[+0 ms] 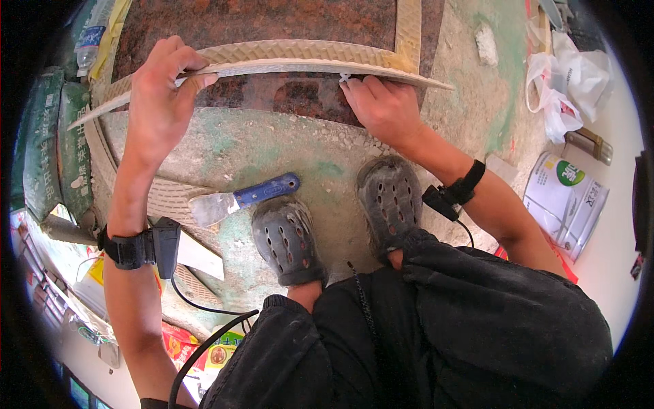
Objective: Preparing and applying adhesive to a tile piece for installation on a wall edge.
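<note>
My left hand (pixel 163 95) is closed on a long, thin, pale tile strip (pixel 279 66), thumb at its lower edge. My right hand (pixel 381 109) is closed at that edge, fingertips at a small white cross-shaped spacer (pixel 345 78); whether they also grip the strip is unclear. Behind the strip lie textured tan tile pieces (pixel 407 37) on a dark red speckled slab (pixel 238 20). A blue-handled scraper (pixel 266 190) with a dusty metal blade lies on the floor below, left of my gray clogs (pixel 285 242).
The dusty floor (pixel 463 116) has rubble and curved tile strips (pixel 177 198) at the left. Green bags (pixel 48 143) and a water bottle (pixel 88 44) stand at the far left. White plastic bags (pixel 572 75) and a metal can (pixel 562 204) are at the right.
</note>
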Tool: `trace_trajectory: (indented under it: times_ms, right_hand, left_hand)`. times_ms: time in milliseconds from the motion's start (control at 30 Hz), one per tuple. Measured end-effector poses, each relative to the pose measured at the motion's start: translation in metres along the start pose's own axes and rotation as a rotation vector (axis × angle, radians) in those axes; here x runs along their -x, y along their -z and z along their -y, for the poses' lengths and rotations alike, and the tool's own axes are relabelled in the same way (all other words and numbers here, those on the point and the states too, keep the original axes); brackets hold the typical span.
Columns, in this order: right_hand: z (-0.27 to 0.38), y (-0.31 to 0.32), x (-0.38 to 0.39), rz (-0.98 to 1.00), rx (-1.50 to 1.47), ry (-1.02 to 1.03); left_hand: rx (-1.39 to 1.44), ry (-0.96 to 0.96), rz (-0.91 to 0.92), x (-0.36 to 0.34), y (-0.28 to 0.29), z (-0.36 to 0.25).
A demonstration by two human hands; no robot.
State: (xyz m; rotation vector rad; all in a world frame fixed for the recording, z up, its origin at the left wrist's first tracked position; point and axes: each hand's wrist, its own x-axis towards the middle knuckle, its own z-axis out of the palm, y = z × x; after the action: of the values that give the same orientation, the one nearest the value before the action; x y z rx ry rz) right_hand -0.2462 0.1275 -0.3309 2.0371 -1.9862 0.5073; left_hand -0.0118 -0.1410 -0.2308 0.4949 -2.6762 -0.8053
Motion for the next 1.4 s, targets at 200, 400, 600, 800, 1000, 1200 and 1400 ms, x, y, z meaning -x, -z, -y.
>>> trace_trajectory:
  times_ms: [200,400,600,800,1000,1200,1400]
  right_hand:
    - [0.005,0.0,-0.003,0.014,0.028,-0.023]
    - [0.007,-0.001,-0.003,0.006,0.0,-0.047]
    - [0.008,-0.003,0.001,0.069,0.014,-0.092]
    - [0.006,-0.007,0.003,0.024,-0.03,-0.087]
    - [0.005,-0.011,0.002,0.022,-0.032,-0.107]
    - [0.005,-0.008,0.002,0.063,-0.04,-0.143]
    - [0.003,-0.007,0.001,-0.017,-0.051,-0.11]
  left_hand:
    - [-0.009,-0.014,0.002,0.0,0.0,0.0]
    - [-0.004,-0.02,0.006,0.0,0.0,0.002]
    - [-0.007,-0.04,0.001,0.0,-0.001,0.002]
    - [0.004,-0.042,0.0,0.0,-0.001,0.003]
    - [0.004,-0.04,0.001,0.0,-0.001,0.004]
    - [0.002,-0.043,-0.002,0.001,-0.001,0.004]
    - [-0.01,-0.052,-0.004,0.001,-0.001,0.004]
